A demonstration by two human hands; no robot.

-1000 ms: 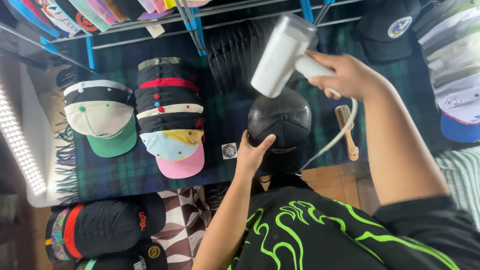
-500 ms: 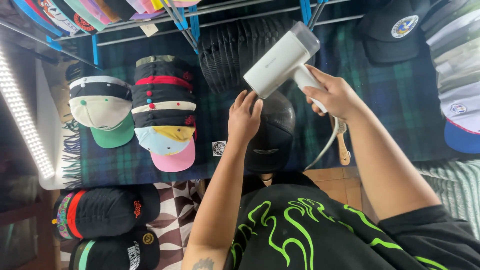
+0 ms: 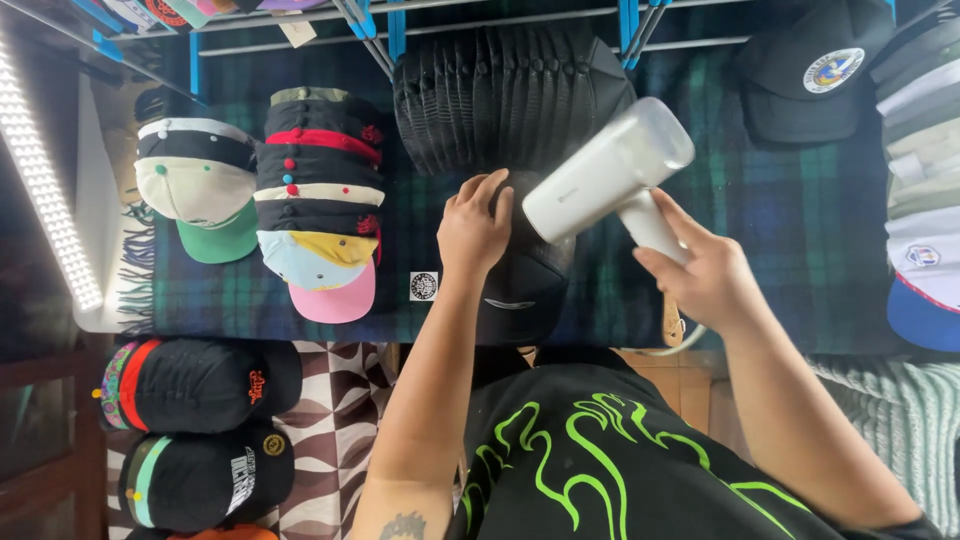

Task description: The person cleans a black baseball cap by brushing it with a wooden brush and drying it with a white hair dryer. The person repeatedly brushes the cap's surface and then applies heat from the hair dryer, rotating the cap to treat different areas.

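My right hand [image 3: 700,275] grips the handle of a white handheld steamer [image 3: 605,172], its head pointing left and down over a black cap [image 3: 525,285]. The cap sits crown-up on the dark plaid cloth [image 3: 780,230] near the table's front edge. My left hand [image 3: 475,228] rests on the far left side of the cap's crown, fingers curled over it. A white cord [image 3: 680,345] runs from the steamer past a wooden handle near the table edge.
A row of black mesh caps [image 3: 505,95] stands behind the cap. Stacked coloured caps [image 3: 320,200] and a cream and green cap [image 3: 195,190] lie to the left. More caps [image 3: 925,200] sit right, and black caps [image 3: 200,385] lower left. A light strip [image 3: 40,190] runs along the left.
My left hand moved from the cap's near side up onto its far crown. The steamer swung lower and closer over the cap.
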